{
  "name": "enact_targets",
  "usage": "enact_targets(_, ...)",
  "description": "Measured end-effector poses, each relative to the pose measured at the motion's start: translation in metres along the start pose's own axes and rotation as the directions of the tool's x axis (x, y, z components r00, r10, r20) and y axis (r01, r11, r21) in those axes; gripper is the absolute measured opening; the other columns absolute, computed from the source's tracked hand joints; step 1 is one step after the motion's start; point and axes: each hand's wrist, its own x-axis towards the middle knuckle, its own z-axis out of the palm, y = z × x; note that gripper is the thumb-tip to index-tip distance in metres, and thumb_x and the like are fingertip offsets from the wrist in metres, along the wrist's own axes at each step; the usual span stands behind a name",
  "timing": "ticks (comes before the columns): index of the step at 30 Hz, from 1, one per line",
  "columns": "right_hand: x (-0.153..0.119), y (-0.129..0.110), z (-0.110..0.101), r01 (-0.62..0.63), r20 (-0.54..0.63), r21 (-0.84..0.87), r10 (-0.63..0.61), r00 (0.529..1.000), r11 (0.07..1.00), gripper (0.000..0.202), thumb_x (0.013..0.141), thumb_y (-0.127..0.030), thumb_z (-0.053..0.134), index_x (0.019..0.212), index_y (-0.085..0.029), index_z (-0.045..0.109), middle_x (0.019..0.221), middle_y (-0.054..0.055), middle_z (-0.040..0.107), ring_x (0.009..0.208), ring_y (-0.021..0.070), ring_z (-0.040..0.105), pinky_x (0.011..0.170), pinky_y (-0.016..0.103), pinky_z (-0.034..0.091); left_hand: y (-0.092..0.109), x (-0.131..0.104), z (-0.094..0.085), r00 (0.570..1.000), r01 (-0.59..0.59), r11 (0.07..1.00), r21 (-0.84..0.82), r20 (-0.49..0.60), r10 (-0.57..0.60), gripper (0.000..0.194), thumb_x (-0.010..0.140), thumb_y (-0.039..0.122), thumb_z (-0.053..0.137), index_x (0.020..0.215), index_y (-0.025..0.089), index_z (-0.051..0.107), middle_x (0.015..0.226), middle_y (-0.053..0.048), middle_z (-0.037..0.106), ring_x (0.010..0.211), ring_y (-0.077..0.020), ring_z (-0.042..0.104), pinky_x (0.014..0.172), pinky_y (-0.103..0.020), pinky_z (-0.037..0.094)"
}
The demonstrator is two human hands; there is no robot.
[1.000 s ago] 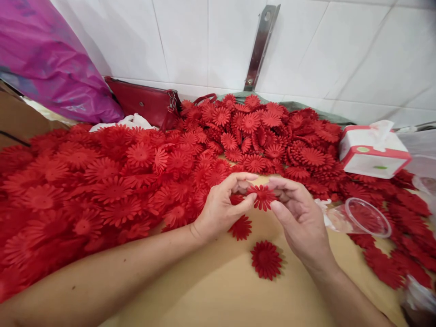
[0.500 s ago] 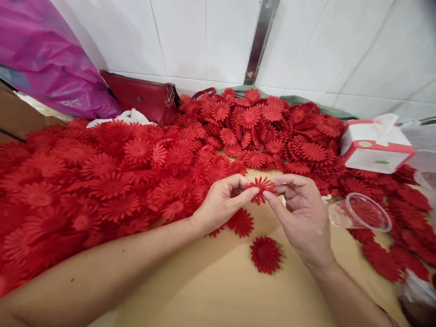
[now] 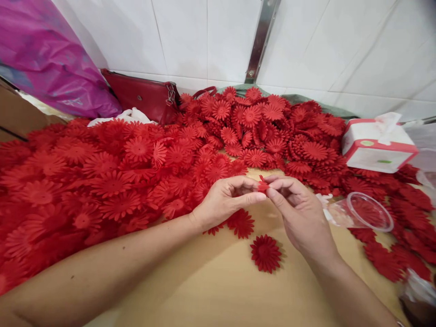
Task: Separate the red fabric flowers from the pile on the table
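Note:
Between the fingertips of both hands is a small red artificial flower piece, folded so that only part of its petals shows. My left hand pinches it from the left with thumb and forefinger. From the right, the thumb and fingers of my right hand press on it too. A dark red layered flower lies on the tan table just below the hands. Another red flower rests under my left hand, partly covering one more.
A large heap of red petal pieces covers the left, and another pile stands behind. To the right are a tissue box, a clear plastic tub and more flowers. A red handbag leans against the wall.
The flower piece was spread flat between my fingers and is now folded together. My hands have drawn closer, the right one moving slightly left.

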Motion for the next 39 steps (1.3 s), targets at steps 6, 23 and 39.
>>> enact_targets(6,0.002,0.002,0.001,-0.114,0.033,0.155,0.110,0.993,0.981,0.019,0.089,-0.042,0.072,0.089,-0.025,0.063,0.111,0.003,0.068,0.099,0.0183,0.065,0.091,0.036,0.054,-0.003,0.002,-0.001,1.000,-0.026,0.998,0.053,0.005,0.026,0.022,0.088,0.038,0.075,0.086,0.016,0.070,0.085,-0.002,0.068,0.080,-0.0132,0.061,0.082,-0.027,0.048)
enact_targets(23,-0.003,-0.014,0.005,0.245,-0.099,-0.270,-0.280,0.955,0.931,0.005,0.093,-0.024,0.068,0.097,-0.027,0.069,0.118,0.006,0.061,0.113,0.0226,0.062,0.097,0.044,0.051,0.011,-0.012,0.004,0.864,-0.203,0.622,0.756,-0.161,0.478,0.023,0.089,0.024,0.063,0.111,0.021,0.059,0.117,-0.010,0.051,0.118,-0.0258,0.049,0.108,-0.045,0.038)
enact_targets(39,-0.004,-0.017,0.013,0.181,-0.122,-0.033,-0.184,0.975,0.983,0.032,0.086,-0.019,0.075,0.112,-0.027,0.057,0.119,0.005,0.061,0.096,0.0151,0.067,0.088,0.033,0.058,0.003,-0.006,0.004,0.972,-0.138,0.882,0.451,-0.111,0.209,0.017,0.098,0.033,0.061,0.101,0.018,0.070,0.096,-0.004,0.073,0.089,-0.0166,0.066,0.085,-0.028,0.050)
